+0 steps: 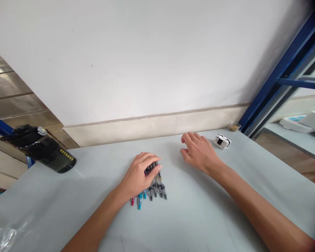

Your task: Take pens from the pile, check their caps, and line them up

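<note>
Several pens [157, 187] lie side by side on the grey table [189, 217], black ones at the right, blue and red ones at the left. My left hand [143, 171] rests over their upper parts, its fingers and thumb around the row, hiding much of it. To the right, my right hand [196, 148] hovers over the table with its fingers curved and apart, holding nothing. It does not touch the pens.
A black bottle [51, 152] stands at the table's left edge. A white device [222, 141] and a small clear container [235, 127] sit at the back right. Clear plastic [2, 239] lies at the front left. Behind is a white wall; a blue frame [275, 84] rises at the right.
</note>
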### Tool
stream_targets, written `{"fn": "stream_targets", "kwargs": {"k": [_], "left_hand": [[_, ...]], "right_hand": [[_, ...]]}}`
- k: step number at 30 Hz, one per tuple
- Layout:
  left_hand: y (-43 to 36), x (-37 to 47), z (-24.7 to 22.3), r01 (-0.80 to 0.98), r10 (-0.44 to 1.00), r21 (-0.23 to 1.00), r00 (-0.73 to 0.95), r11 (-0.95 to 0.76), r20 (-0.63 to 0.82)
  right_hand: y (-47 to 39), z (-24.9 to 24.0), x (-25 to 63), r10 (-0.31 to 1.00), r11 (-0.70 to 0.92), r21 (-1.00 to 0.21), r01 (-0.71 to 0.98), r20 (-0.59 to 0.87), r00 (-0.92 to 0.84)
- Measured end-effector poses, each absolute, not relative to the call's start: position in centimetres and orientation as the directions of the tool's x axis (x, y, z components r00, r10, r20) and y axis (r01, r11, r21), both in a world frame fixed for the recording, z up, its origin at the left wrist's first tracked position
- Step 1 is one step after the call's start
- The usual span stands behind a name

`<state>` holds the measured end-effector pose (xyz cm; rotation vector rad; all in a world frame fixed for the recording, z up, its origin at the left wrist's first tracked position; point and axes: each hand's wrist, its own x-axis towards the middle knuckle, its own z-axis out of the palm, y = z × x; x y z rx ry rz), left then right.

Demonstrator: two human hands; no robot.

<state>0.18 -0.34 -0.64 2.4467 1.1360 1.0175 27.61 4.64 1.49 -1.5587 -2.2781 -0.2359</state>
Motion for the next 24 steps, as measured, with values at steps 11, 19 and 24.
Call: {"fn": "stream_targets", "kwargs": {"k": [11, 19, 24], "left_hand": [[-0.2, 0.1, -1.3, 0.547, 0.711, 0.455, 0.559, -0.703, 0.426], [-0.2, 0.1, -1.5, 0.517, 0.716, 0.496, 0.525, -0.697, 0.460], [-0.3, 0.1, -1.2, 0.507, 0.733, 0.531, 0.498, -0.679, 0.462]], "right_hand": [[5.1, 0.6, 29.5, 0.997, 0.083, 0.022, 0.996, -0.011, -0.083], [5.0, 0.5, 28.6, 0.960, 0.256, -0.059, 0.965, 0.135, -0.246], [4.1, 1.0, 27.3, 0.804, 0.545, -0.303, 0.782, 0.455, -0.384]]}}
